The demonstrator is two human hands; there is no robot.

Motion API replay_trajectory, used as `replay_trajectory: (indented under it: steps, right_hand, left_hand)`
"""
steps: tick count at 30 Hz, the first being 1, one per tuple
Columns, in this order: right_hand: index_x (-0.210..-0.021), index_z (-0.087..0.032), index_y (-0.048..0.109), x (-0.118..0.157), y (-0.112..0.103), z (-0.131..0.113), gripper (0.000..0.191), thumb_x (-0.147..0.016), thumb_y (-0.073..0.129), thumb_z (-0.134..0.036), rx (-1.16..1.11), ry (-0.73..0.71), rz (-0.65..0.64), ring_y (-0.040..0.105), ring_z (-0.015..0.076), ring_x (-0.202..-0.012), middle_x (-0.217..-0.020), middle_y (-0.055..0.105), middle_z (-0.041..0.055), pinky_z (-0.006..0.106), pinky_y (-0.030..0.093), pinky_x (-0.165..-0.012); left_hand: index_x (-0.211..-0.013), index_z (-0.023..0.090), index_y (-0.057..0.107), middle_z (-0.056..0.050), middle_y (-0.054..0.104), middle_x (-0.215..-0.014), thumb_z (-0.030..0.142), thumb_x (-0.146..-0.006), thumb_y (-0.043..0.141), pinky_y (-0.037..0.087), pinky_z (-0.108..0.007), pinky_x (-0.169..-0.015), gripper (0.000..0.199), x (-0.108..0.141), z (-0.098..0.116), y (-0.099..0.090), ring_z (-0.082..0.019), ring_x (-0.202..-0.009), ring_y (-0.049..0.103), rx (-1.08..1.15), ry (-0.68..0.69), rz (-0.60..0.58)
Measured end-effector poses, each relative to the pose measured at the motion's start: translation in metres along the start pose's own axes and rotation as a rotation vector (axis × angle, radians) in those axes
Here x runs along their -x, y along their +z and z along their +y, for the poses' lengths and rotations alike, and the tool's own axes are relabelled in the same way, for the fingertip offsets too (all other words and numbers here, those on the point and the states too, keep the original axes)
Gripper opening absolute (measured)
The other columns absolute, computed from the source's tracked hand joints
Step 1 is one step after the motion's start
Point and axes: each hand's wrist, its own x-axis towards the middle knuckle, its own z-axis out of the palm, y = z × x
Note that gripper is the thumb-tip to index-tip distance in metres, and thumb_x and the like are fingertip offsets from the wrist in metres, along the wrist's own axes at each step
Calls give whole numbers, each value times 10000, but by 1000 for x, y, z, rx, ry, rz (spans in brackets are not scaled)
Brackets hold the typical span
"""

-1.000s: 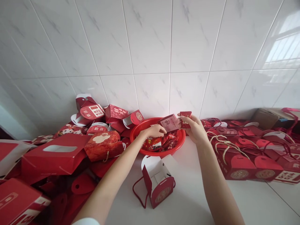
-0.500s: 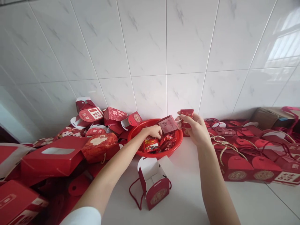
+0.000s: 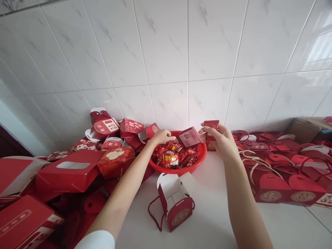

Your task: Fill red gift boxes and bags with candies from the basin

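My left hand (image 3: 163, 136) hovers over the back left of a red plastic basin (image 3: 178, 170), its fingers loosely stretched and nothing visible in them. Shiny red wrapped sweets (image 3: 171, 159) fill the basin. A flat red printed box (image 3: 190, 137) leans at its back right rim. At the right of the basin, my right hand (image 3: 219, 140) is closed on a small red packet (image 3: 212, 125) with gold print, the thumb across its front. In front of the basin stands an open red gift box (image 3: 179, 215) with a white inside and a red cord handle.
Red paper boxes (image 3: 68, 169) lie heaped on the left. Rows of closed red gift boxes (image 3: 275, 188) with cord handles stand on the right, with a brown cardboard box (image 3: 308, 129) behind. A tiled wall (image 3: 168, 52) rises behind the white tabletop (image 3: 207, 214).
My left hand has risen from among the sweets and moved toward the basin's back left, its fingers loosening. My right hand still holds the small red packet. The view has shifted slightly.
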Motion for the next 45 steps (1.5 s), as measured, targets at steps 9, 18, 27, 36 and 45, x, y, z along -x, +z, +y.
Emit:
replay_trajectory:
  steps: [9,18,27,36,45]
  right_hand:
    - [-840,-208,704,-3,-3,7,233,-733,756,-408,72,8,-8,535,140,-580,-732,680,18,290,413,-541]
    - [-826,-193,709,-8,3,11,287,-684,793,-429,68,26,20,551,141,-602,-742,684,19,300,451,-597]
    - [-759,-204,670,-10,3,18,231,-701,757,-411,37,33,39,554,144,-636,-749,674,8,284,447,-611]
    - [-734,-195,673,-15,10,34,189,-675,770,-346,31,90,-17,574,143,-614,-659,665,-4,288,482,-622]
    - [-872,-186,688,-18,33,68,460,-518,932,-349,-3,163,-56,685,194,-722,-797,733,12,340,560,-722]
  left_hand:
    - [-984,205,762,-87,746,-1126,385,-830,578,490,-288,-864,300,-2,1,15,-258,-1066,664,-54,-3,-80]
    - [-796,261,804,14,788,-909,131,-530,634,477,-211,-613,341,-4,-2,23,-190,-791,692,8,60,-502]
    - [-705,215,702,1,748,-780,173,-568,667,484,-241,-619,148,1,-12,21,-196,-733,681,97,114,-427]
    - [-904,176,688,-68,760,-947,419,-739,689,534,-317,-803,294,18,11,19,-226,-885,694,754,220,152]
    - [-824,172,661,-38,736,-843,406,-660,803,544,-306,-795,319,40,43,28,-195,-832,688,1247,146,330]
